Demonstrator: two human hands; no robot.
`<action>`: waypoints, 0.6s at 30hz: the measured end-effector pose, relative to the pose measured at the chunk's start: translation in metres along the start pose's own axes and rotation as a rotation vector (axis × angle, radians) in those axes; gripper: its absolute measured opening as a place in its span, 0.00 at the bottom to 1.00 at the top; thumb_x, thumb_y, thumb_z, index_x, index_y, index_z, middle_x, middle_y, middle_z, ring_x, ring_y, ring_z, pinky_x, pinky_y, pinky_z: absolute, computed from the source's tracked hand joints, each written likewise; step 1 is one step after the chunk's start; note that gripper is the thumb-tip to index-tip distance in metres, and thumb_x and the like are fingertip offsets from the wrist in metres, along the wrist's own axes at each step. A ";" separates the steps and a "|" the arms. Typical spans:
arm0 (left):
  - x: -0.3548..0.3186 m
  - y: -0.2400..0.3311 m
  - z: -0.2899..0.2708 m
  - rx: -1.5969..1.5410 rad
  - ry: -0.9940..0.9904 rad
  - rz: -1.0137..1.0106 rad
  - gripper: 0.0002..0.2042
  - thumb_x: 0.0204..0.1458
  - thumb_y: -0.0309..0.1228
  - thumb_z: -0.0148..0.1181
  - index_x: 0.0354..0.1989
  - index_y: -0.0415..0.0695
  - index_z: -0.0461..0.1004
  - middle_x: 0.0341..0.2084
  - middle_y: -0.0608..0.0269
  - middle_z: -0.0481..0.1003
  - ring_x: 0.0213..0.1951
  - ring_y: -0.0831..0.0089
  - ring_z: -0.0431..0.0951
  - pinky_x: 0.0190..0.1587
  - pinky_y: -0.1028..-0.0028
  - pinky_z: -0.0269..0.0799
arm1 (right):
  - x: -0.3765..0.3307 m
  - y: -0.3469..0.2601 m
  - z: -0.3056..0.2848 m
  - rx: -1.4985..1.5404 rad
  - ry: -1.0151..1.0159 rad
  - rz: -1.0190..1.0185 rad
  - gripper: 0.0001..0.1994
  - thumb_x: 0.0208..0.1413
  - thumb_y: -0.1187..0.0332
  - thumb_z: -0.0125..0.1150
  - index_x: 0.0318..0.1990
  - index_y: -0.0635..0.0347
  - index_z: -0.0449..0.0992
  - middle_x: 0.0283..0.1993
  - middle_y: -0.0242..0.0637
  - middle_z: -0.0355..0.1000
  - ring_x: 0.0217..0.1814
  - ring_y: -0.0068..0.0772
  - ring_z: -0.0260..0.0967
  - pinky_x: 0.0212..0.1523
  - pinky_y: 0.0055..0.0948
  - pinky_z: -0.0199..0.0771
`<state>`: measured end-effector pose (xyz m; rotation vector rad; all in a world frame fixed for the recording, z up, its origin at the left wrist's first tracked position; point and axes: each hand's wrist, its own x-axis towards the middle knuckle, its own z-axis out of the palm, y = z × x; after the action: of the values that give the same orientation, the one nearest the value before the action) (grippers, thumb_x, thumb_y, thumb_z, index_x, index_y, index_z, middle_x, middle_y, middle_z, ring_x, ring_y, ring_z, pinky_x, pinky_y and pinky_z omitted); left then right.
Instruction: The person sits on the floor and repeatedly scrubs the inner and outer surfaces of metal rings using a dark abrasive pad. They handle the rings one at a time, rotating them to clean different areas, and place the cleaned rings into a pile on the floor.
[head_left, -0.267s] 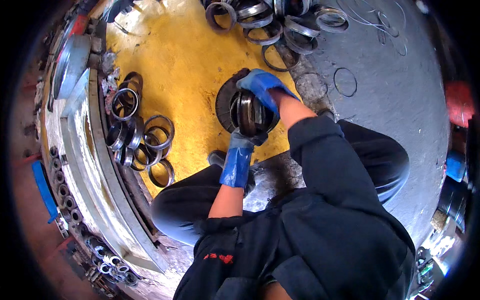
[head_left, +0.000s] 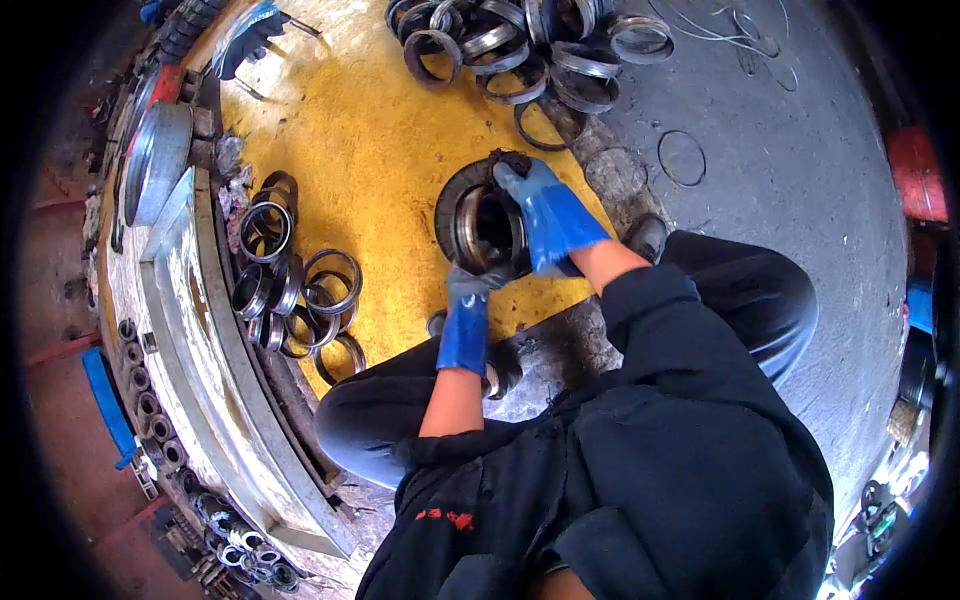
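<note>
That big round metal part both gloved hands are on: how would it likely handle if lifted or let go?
The round metal part looks thick and rigid, so probably heavy for its size; both the left hand and right hand grip it. It seems tilted on edge on the yellow floor, so it might roll or tip if released.

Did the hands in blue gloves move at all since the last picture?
Hardly. The right hand still grips the top of the round metal part, the left hand still holds its lower edge. The ring piles lie where they were.
</note>
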<state>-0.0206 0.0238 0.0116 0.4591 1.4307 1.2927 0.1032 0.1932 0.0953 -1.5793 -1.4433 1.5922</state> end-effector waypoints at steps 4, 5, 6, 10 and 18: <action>0.029 0.015 -0.072 -0.765 -0.384 -0.278 0.16 0.60 0.29 0.45 0.52 0.34 0.70 0.44 0.43 0.75 0.38 0.54 0.78 0.41 0.61 0.78 | -0.026 0.019 0.023 -0.031 0.135 -0.254 0.26 0.55 0.51 0.61 0.53 0.63 0.72 0.52 0.48 0.74 0.54 0.44 0.71 0.55 0.36 0.69; 0.029 0.017 -0.051 -0.554 -0.272 -0.163 0.18 0.60 0.32 0.44 0.54 0.35 0.69 0.48 0.43 0.72 0.43 0.54 0.77 0.46 0.59 0.75 | -0.028 0.026 0.018 -0.061 0.187 -0.298 0.27 0.55 0.50 0.61 0.54 0.62 0.71 0.53 0.48 0.73 0.55 0.46 0.71 0.56 0.37 0.69; 0.026 0.016 -0.039 -0.289 -0.118 -0.076 0.19 0.61 0.34 0.43 0.56 0.36 0.67 0.53 0.44 0.70 0.47 0.54 0.75 0.52 0.58 0.73 | -0.050 0.009 0.012 -0.107 0.181 -0.349 0.27 0.55 0.51 0.60 0.55 0.62 0.70 0.54 0.48 0.72 0.56 0.47 0.70 0.56 0.38 0.69; 0.043 -0.048 -0.137 -0.717 -0.101 0.027 0.25 0.63 0.42 0.43 0.62 0.37 0.62 0.60 0.49 0.65 0.59 0.56 0.68 0.65 0.59 0.60 | -0.117 -0.043 0.064 -0.648 -0.025 -0.740 0.29 0.54 0.51 0.59 0.59 0.57 0.66 0.59 0.46 0.68 0.57 0.50 0.69 0.56 0.44 0.69; 0.046 -0.009 -0.075 0.359 -0.237 0.228 0.21 0.52 0.35 0.58 0.52 0.35 0.69 0.42 0.48 0.76 0.36 0.64 0.79 0.37 0.68 0.77 | -0.004 -0.001 0.035 -0.757 0.259 -0.486 0.23 0.55 0.50 0.54 0.49 0.58 0.72 0.50 0.49 0.71 0.50 0.50 0.71 0.52 0.46 0.69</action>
<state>-0.0979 0.0260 -0.0316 1.0072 1.4393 1.1123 0.0717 0.1786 0.0903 -1.5325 -2.1970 0.5562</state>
